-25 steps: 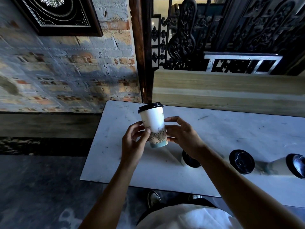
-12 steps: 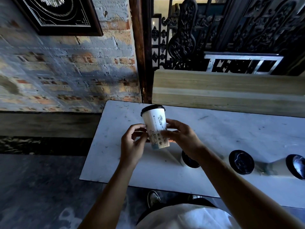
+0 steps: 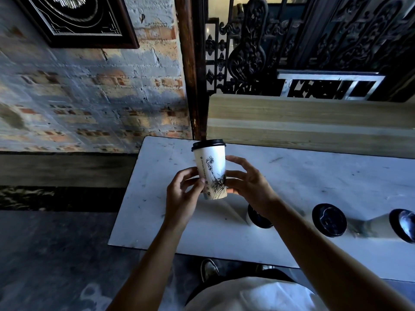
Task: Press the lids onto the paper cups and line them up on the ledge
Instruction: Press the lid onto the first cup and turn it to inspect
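A white paper cup (image 3: 211,169) with a black drawing and a black lid (image 3: 208,144) pressed on top is held upright above the white table (image 3: 314,176). My left hand (image 3: 183,194) grips its lower left side and my right hand (image 3: 247,185) holds its lower right side with fingertips. Three more lidded cups stand on the table to the right: one (image 3: 258,217) partly hidden under my right wrist, a second (image 3: 329,219), and a third (image 3: 402,224) at the frame's edge. The wooden ledge (image 3: 310,122) runs behind the table.
A brick wall (image 3: 89,97) lies to the left, with a dark framed picture (image 3: 74,21) on it. A dark post (image 3: 190,70) and black ornate ironwork (image 3: 314,41) rise behind the ledge. My shoes (image 3: 208,269) show below the table's near edge.
The cup has turned in my hands, so the drawing now faces me, and it has tilted slightly. Both hands stay on its lower part.
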